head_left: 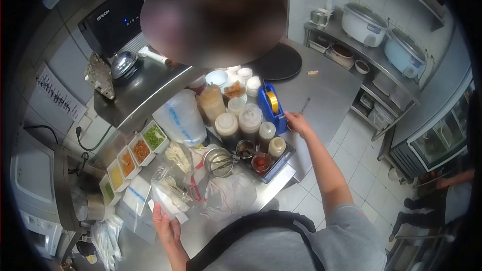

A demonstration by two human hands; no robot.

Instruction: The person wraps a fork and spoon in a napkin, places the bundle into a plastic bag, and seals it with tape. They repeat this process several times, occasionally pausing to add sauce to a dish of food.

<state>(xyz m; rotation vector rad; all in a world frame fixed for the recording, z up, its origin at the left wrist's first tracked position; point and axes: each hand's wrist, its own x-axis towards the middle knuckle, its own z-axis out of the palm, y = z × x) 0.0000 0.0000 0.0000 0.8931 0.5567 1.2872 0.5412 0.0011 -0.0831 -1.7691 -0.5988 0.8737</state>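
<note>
My left hand [167,227] is closed on a clear plastic packet [169,196] with white contents, above the steel counter. Exactly what is inside the packet cannot be made out. My right hand [299,124] reaches out to the near end of a blue tape dispenser [269,101]. Its fingers are pinched at the end of the yellow tape [272,102]; the strip itself is too small to see clearly. Red-handled scissors [195,190] lie between the packet and a steel container [218,162].
Squeeze bottles [250,120] and sauce cups [262,162] crowd a tray beside the dispenser. White tubs of toppings [141,149] line the left side. Farther off are a black round tray [275,62], rice cookers [364,24], and another person [427,211] at right.
</note>
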